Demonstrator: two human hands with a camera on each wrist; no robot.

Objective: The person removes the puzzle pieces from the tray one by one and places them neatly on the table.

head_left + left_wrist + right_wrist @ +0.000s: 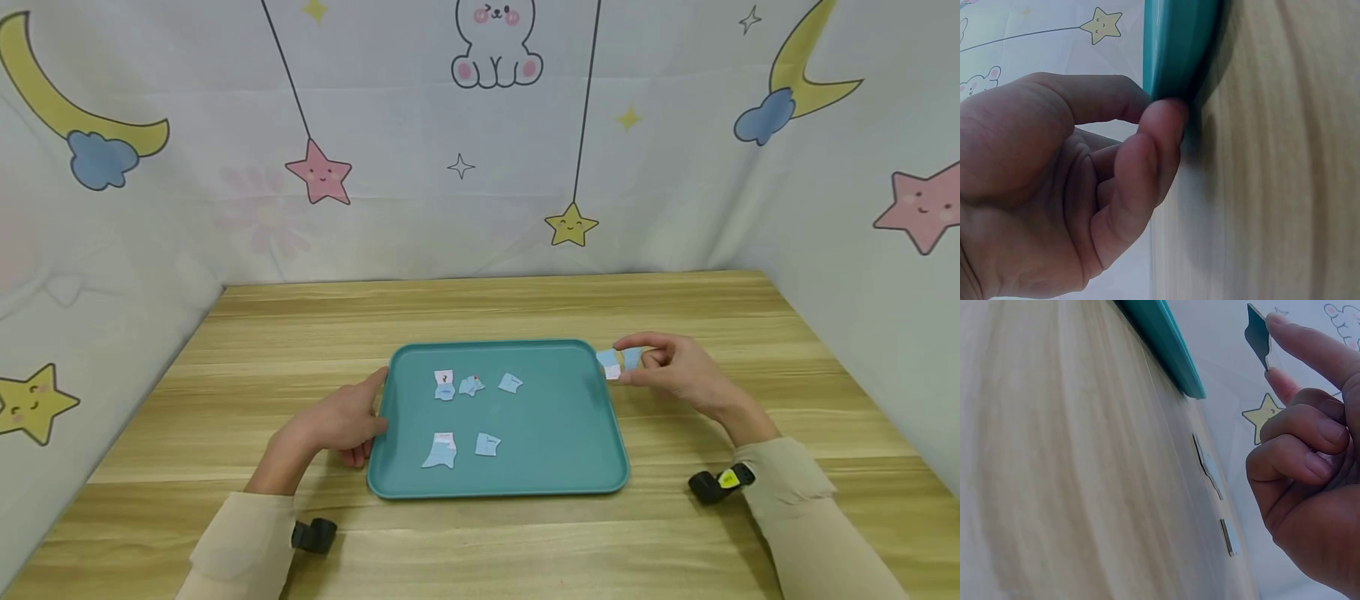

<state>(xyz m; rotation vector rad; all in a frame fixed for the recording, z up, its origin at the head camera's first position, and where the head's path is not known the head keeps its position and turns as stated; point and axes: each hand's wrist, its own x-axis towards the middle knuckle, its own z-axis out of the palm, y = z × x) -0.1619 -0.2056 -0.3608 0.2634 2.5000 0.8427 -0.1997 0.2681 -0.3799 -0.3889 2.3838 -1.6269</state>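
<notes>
My left hand point(341, 421) holds the left rim of the teal tray point(558, 417), thumb and index finger touching the edge and the other fingers curled below. My right hand point(678, 367) pinches a small jigsaw puzzle piece point(608, 360) between thumb and index fingertip, just above the tray's right rim. Its dark back shows in the right wrist view, where the remaining fingers are curled in. Several pale blue puzzle pieces lie apart on the tray, among them one with a pink-white top point(441, 452) and a squarish one point(487, 444).
Beside the tray's right side, partly behind the right hand, are more puzzle pieces; the right wrist view shows a longer one point(1209, 467) and a shorter one point(1229, 537) on the wooden table point(480, 550). A printed cloth point(390, 125) hangs behind and on both sides.
</notes>
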